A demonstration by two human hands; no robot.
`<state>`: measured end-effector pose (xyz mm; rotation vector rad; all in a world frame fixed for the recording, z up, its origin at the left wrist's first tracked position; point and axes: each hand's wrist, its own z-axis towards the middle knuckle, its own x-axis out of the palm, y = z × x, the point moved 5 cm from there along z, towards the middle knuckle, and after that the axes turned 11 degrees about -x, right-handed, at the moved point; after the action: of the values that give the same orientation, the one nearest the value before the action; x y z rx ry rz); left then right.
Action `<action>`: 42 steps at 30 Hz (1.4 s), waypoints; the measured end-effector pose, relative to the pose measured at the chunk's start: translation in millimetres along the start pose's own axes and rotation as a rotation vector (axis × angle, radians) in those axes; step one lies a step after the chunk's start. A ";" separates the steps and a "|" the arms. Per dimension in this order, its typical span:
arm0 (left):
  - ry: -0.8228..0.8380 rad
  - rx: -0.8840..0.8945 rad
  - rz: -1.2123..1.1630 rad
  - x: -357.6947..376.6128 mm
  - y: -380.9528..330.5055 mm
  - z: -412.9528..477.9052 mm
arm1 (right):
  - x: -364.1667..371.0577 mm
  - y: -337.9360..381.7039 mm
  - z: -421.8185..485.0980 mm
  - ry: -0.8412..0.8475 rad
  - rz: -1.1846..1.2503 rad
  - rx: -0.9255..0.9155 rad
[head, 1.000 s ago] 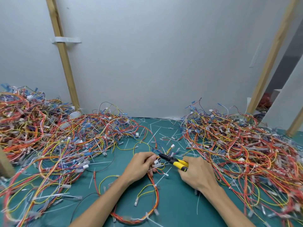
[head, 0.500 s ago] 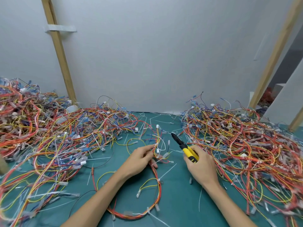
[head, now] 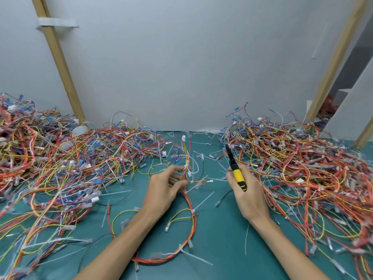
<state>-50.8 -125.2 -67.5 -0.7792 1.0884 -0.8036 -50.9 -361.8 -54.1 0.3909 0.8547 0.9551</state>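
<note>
**A:** In the head view, where is our wire bunch [head: 193, 214]?

**B:** It lies flat on the green desk [head: 222, 235], between our two hands. It runs in a long loop from beside our left arm up toward the wall.

**A:** What is our left hand [head: 163, 191] doing?

**B:** Its fingers are spread and a bit bent. The fingertips [head: 180, 168] touch the top part of the bunch. We see no pinch. We think the hand rests there so the wires do not slide while we look for the next tie.

**A:** And our right hand [head: 249, 194]?

**B:** It is curled round the yellow grips of the cutters [head: 236, 172]. The black tip points up and away from us. It is off the bunch, at the edge of the right pile [head: 302, 164]. We think we hold it up like that so it does not nick a wire before we are ready.

**A:** Why are there white ties [head: 203, 201] all over the desk?

**B:** They look like cut bits, so we guess we snip ties off the bunches here.

**A:** And the two piles?

**B:** The left pile [head: 60, 162] and the right pile sit one on each side. That way we can work on one bunch in the middle. We cannot tell which pile is done.
</note>
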 end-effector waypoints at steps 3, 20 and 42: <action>-0.046 -0.008 0.155 -3.9 -2.4 -0.9 | -0.7 1.0 -1.5 -0.003 0.022 -0.012; 0.105 0.237 0.431 17.7 -15.3 -15.3 | 0.2 -5.6 -0.3 -0.029 0.208 0.096; 0.123 0.105 0.329 12.0 -8.0 -8.5 | 9.8 -16.9 -3.8 0.009 0.829 0.559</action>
<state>-57.2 -140.7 -68.3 -0.4503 1.2351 -0.6278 -41.6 -363.0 -71.7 1.2897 0.9783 1.4624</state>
